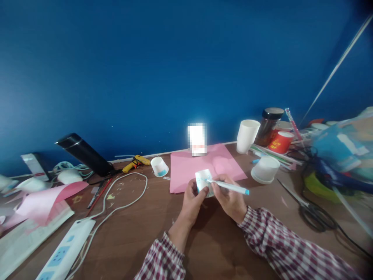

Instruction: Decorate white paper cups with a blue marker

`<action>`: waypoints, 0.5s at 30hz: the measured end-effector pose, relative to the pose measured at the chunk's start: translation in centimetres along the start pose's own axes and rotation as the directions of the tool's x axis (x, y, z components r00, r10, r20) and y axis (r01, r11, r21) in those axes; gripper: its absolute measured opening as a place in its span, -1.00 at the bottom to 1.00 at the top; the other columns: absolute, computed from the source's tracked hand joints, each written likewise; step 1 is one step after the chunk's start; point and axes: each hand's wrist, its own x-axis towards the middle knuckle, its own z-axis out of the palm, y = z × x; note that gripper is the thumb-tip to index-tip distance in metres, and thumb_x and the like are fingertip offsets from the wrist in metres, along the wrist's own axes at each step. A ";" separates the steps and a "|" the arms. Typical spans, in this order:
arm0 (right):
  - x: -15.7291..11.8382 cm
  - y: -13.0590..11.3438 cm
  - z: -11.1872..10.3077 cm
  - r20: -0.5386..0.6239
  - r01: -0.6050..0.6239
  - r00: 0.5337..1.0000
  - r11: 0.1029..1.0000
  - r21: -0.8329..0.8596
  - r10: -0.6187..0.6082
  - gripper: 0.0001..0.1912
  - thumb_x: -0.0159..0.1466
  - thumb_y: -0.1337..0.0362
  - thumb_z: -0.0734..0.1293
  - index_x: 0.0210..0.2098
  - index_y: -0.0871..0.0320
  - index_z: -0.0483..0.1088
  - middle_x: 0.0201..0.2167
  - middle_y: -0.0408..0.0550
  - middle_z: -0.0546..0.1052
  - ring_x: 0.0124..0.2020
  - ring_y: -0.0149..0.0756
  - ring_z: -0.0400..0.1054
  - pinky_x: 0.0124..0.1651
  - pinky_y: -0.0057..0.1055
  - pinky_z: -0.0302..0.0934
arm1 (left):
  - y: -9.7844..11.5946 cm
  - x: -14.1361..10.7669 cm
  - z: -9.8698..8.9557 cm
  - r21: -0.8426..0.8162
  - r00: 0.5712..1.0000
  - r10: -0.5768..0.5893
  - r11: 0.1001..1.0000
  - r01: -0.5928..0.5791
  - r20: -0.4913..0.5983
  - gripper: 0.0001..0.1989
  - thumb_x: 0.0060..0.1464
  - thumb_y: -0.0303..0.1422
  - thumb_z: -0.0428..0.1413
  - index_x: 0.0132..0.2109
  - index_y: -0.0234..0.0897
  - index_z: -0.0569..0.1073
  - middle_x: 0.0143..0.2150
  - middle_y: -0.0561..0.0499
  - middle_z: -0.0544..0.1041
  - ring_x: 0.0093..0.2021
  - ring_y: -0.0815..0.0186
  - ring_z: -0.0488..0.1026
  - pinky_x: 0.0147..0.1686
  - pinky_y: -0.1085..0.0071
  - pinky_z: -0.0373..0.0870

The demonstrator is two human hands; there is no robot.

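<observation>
My left hand (194, 198) is closed round a small white paper cup (204, 179) with light blue marks on its side. In my right hand (230, 198) is a white marker (233, 188) with a light blue end, its tip at the cup's side. Both hands are close together, just in front of the pink paper sheets (186, 167). A bright, pixelated upright object (197, 139) stands at the back of the sheets. Left of them sits another white cup (159, 167) with a blue band.
White cups (265, 170), a stacked pair (247, 136), a dark-lidded jar (271, 126) and black scissors (313, 214) lie to the right. At left are a yellow glue gun (136, 163), a black bottle (87, 153), a looping cable (116, 206) and a power strip (67, 249).
</observation>
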 end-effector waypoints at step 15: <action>0.1 -0.1 0.0 0.020 -0.001 1.000 0.999 0.046 0.000 -0.90 0.32 0.24 0.28 -0.30 0.12 0.34 -0.45 -0.12 0.47 -0.48 -0.35 0.39 -0.45 -0.46 0.32 | -0.1 0.1 0.0 -0.003 1.000 0.007 1.000 -0.007 -0.016 -0.55 -0.01 -0.20 0.29 -0.01 -0.31 0.42 -0.08 -0.12 0.55 -0.06 0.16 0.49 -0.05 0.27 0.42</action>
